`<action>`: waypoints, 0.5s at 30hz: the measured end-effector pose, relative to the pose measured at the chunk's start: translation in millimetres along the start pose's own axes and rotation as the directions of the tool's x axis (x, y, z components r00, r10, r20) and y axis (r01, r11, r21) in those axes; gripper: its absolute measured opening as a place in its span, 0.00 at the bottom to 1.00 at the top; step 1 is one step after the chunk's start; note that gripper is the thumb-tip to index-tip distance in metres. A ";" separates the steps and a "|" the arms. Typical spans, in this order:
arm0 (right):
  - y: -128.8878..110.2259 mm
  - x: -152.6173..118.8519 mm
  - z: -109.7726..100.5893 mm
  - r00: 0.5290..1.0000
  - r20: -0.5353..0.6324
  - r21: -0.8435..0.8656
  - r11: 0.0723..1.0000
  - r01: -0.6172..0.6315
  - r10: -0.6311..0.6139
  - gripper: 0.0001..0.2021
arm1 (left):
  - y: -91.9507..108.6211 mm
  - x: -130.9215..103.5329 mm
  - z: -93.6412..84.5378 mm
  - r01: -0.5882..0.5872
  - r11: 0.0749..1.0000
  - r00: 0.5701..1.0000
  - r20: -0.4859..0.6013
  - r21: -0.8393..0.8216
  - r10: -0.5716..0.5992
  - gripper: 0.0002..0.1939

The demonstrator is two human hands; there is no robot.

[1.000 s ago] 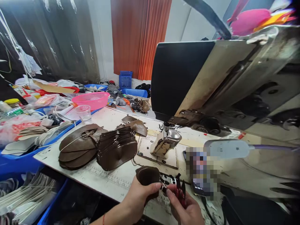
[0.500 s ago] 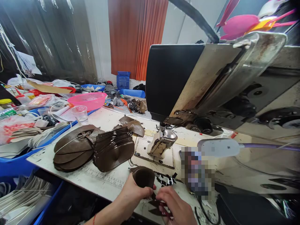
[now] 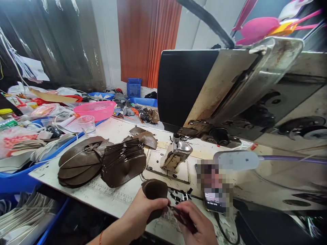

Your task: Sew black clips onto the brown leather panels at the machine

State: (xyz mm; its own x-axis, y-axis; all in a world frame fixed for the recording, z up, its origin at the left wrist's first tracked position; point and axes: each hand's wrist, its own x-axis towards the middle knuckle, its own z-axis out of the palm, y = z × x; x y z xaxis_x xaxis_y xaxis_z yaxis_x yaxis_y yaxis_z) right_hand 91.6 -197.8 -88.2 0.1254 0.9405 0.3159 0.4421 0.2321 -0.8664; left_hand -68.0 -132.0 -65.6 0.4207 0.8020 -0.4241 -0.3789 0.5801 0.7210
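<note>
My left hand (image 3: 145, 209) is closed on a curved brown leather piece (image 3: 155, 190), its thumb pressed on the near edge. Close beside it, my right hand (image 3: 195, 221) is closed too, its thumb and forefinger at a thin dark strip by the leather's edge. Dark scissors (image 3: 188, 223) with reddish handles sit tucked under the right fingers, mostly hidden. Small buckles with black straps (image 3: 182, 195) lie just behind the hands. Further left on the table are a fanned stack of brown leather pieces (image 3: 125, 168) and a rounder brown pile (image 3: 79, 166).
A sewing machine (image 3: 189, 88) overhangs the table (image 3: 107, 200), its metal post (image 3: 176, 154) rising behind my hands. A phone (image 3: 216, 197), partly pixelated, and a pale oblong device with a purple cord (image 3: 236, 160) lie right. A plastic cup (image 3: 87, 125) and pink basket (image 3: 94, 109) stand left.
My right hand has turned and come up against the leather's edge. The scissor blades, plainly visible before, are now mostly hidden under it. The left hand keeps its hold on the leather.
</note>
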 end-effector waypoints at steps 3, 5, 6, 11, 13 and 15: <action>4.8 -3.1 8.5 0.887 -0.223 0.322 0.889 -0.325 0.405 0.13 | 1.5 -0.3 2.2 0.028 0.990 0.999 -0.040 -0.141 -0.034 0.22; 9.3 -2.2 11.0 0.774 -0.159 0.549 0.707 -0.446 0.613 0.20 | 2.1 0.2 2.8 0.001 0.984 0.999 -0.053 -0.178 -0.011 0.24; 11.6 -0.7 11.5 0.740 -0.102 0.622 0.623 -0.475 0.665 0.21 | 2.1 0.6 2.8 -0.019 0.985 0.999 -0.052 -0.174 0.011 0.25; 22.1 7.7 17.5 0.685 -0.001 0.721 0.475 -0.505 0.729 0.20 | 0.9 2.5 2.9 -0.134 0.987 0.989 0.050 -0.084 0.139 0.26; 26.0 7.8 22.6 0.665 -0.012 0.716 0.471 -0.516 0.747 0.22 | 1.0 2.3 3.4 -0.177 0.982 0.982 0.058 -0.073 0.181 0.24; 28.7 6.5 27.2 0.656 -0.054 0.719 0.486 -0.498 0.753 0.24 | 1.3 1.9 3.9 -0.203 0.977 0.977 0.054 -0.064 0.206 0.22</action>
State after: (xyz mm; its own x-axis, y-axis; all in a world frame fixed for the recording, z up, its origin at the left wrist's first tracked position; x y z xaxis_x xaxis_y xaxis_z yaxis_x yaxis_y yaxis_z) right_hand 80.9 -178.3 -121.5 0.4630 0.7785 -0.4238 -0.4861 -0.1768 -0.8558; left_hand -64.4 -130.3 -63.3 0.3771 0.8955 -0.2363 -0.5083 0.4134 0.7555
